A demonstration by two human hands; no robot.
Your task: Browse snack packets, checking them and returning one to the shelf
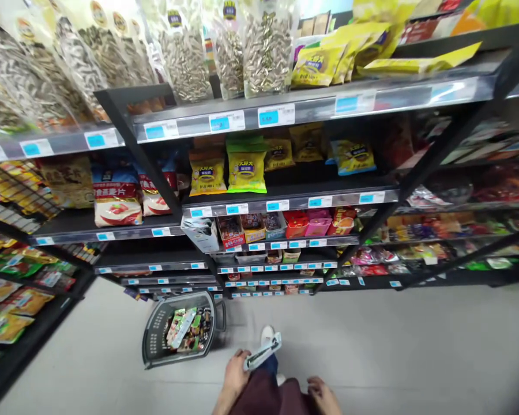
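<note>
My left hand (236, 373) is closed on one end of a narrow, pale blue-white package (263, 353). The package juts out to the right over my shoe and trouser leg; its exact kind is not clear. At the bottom of the view, my right hand (322, 395) hangs beside the dark maroon clothing, its fingers loosely bent and apart with nothing visible in them. To the left of my left hand, a grey shopping basket (146, 340) stands on the floor. Several small snack packets (189, 329) lie inside it, with a pale strip-like one on top.
Shop shelving (289, 202) spans the view ahead. It bears clear bags of sunflower seeds (270, 57), yellow snack bags (247, 167), red-and-white cereal bags (116, 196) and small boxed sweets (253, 225). Another rack (34, 340) stands at the left. Grey floor (393, 346) stretches to the right.
</note>
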